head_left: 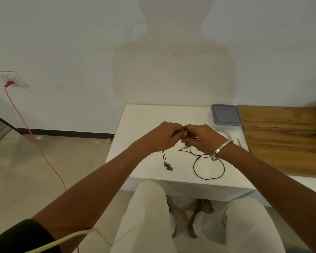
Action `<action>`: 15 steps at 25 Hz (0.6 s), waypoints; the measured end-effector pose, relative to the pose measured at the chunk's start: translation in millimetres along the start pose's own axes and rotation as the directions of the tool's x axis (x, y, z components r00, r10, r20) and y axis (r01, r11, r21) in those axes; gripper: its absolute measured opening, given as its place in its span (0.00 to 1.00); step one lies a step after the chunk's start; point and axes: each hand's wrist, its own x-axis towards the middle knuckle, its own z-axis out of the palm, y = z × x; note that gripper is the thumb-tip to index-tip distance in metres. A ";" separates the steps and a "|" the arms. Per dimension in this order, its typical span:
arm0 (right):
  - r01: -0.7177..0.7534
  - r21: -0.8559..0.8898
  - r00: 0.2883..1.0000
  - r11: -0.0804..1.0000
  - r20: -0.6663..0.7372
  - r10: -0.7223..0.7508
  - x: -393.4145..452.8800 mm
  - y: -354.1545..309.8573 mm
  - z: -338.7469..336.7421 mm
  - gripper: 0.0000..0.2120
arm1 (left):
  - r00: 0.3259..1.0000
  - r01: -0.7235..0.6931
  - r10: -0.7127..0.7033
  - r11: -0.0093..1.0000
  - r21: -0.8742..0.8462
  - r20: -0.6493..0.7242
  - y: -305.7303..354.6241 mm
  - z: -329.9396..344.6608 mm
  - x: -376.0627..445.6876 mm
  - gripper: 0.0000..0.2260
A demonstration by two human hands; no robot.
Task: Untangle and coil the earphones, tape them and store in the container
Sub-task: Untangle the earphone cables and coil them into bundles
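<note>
Black wired earphones [208, 168] lie partly on the small white table [146, 117]. My left hand [162, 137] and my right hand [201, 138] meet above the table's middle, both pinching the cable between their fingertips. Two earbuds [168, 166] dangle from a strand below my left hand. A loose loop of cable rests on the table under my right wrist. The container [226, 115], clear with a grey lid on it, stands at the table's back right corner. A roll of tape [224, 134] lies just in front of it, partly hidden by my right hand.
A thin metal tool [239, 142] lies by the table's right edge. A wooden board [288, 137] adjoins the table on the right. A red cable [35, 141] runs from a wall socket across the floor at left. My knees are under the table's front edge.
</note>
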 end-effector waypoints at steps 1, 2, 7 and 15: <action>-0.003 -0.021 1.000 1.000 -0.002 0.003 -0.5 -0.9 -2.1 0.08 | 1.000 0.001 -0.001 1.000 0.008 -0.006 -1.7 -1.7 0.3 0.11; 0.005 -0.055 1.000 0.998 -0.014 -0.006 -1.2 -0.3 -4.2 0.09 | 1.000 0.006 -0.006 1.000 0.013 -0.006 -4.4 -2.8 0.3 0.11; -0.054 -0.117 0.989 0.992 -0.140 0.037 -6.6 18.1 -11.2 0.11 | 0.998 0.060 -0.060 0.998 -0.023 0.012 -16.6 -5.8 -7.0 0.11; -0.218 -0.152 0.954 0.964 -0.241 0.178 -13.6 45.9 -11.9 0.12 | 0.987 0.161 -0.156 0.980 -0.116 0.044 -18.9 -12.4 -17.1 0.12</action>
